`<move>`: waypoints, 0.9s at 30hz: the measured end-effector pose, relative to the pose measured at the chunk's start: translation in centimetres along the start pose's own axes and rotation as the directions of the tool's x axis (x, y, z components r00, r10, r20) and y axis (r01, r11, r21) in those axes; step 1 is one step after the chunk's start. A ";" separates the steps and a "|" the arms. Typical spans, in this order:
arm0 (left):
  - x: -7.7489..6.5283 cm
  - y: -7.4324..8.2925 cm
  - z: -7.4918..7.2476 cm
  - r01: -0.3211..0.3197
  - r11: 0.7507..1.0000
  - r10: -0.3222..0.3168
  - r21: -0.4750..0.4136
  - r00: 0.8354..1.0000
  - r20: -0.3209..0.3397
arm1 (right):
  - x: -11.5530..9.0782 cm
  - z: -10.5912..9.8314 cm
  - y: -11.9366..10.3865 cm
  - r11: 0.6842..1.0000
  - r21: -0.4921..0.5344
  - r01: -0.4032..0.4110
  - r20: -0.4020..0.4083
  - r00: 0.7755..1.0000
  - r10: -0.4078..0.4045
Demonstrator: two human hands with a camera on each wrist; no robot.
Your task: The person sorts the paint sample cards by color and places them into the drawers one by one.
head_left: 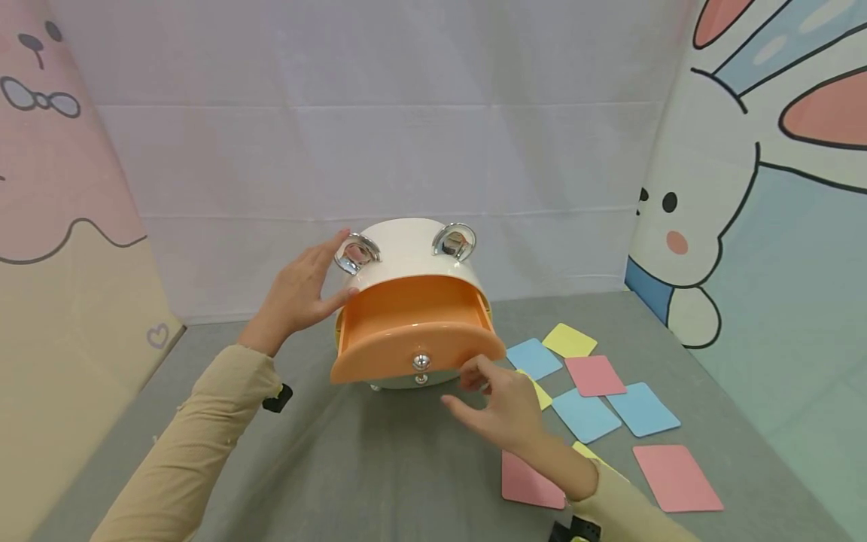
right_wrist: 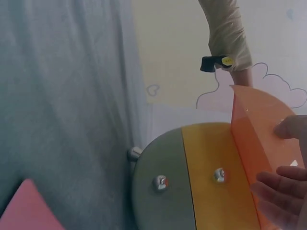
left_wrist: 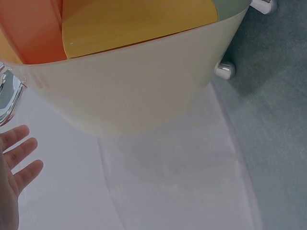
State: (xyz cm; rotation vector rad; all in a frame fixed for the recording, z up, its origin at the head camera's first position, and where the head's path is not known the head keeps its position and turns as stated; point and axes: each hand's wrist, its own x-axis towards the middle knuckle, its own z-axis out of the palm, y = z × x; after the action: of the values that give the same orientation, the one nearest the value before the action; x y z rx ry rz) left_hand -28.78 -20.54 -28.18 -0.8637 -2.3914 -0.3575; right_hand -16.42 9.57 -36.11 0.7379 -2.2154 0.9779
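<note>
A small rounded drawer cabinet point(head_left: 405, 252) with a white top and two chrome ear-shaped loops stands mid-table. Its top orange drawer point(head_left: 379, 354) is pulled out, and nothing shows inside it. In the right wrist view, the yellow drawer point(right_wrist: 211, 191) and green drawer point(right_wrist: 160, 206) are closed, each with a chrome knob. My left hand point(head_left: 298, 290) lies along the cabinet's left side by the left chrome loop point(head_left: 357, 254), thumb at the white rim. My right hand point(head_left: 504, 403), fingers loosely bent and holding nothing, is at the right end of the orange drawer front; contact is unclear.
Several pink, blue and yellow cards lie to the right, among them a pink card point(head_left: 677, 478), a blue card point(head_left: 643, 410) and a yellow card point(head_left: 570, 341). Some overlap. A white cloth wall point(head_left: 305, 150) rises behind the grey table point(head_left: 325, 467).
</note>
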 end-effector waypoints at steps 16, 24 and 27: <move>0.0 -0.1 0.2 -0.013 1.000 0.013 -0.014 1.000 -0.004 | -6.4 -6.3 7.2 0.947 -0.206 -0.247 0.499 0.806 0.319; 0.0 0.0 0.2 -0.023 1.000 0.023 -0.013 1.000 -0.006 | -9.7 -6.8 8.7 0.973 -0.206 -0.105 0.543 0.815 0.203; 0.0 0.1 0.2 -0.023 1.000 0.023 -0.010 1.000 -0.003 | -10.5 -6.5 9.0 0.973 -0.224 -0.062 0.564 0.806 0.181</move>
State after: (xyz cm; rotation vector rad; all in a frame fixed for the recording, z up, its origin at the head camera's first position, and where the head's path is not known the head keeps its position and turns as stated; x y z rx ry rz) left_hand -28.75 -20.38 -28.35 -0.8935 -2.3773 -0.3618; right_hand -13.61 22.38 -43.99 0.8998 -2.8759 0.6196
